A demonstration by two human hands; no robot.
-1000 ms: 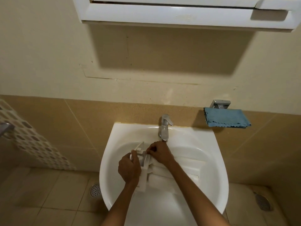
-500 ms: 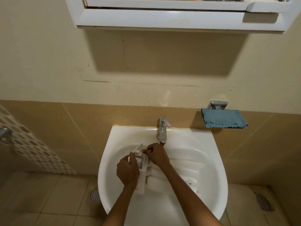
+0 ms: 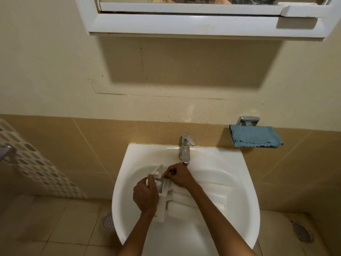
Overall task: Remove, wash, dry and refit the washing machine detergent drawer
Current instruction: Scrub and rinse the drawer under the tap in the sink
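The white detergent drawer (image 3: 204,198) lies across the white sink (image 3: 245,183), below the chrome tap (image 3: 185,148). My left hand (image 3: 145,195) grips the drawer's left end, fingers curled round its edge. My right hand (image 3: 180,175) pinches a small white part at the drawer's upper left corner, just under the tap's spout. Both forearms cover much of the drawer. I cannot tell whether water is running.
A folded blue cloth (image 3: 255,136) lies on a chrome wall holder right of the tap. A white mirror cabinet (image 3: 203,24) hangs overhead. Floor drains sit at the left (image 3: 108,220) and right (image 3: 301,231) of the sink.
Both hands stay on the drawer's left end, shifting only slightly. The camera has tilted up a little, so the sink sits lower in view.
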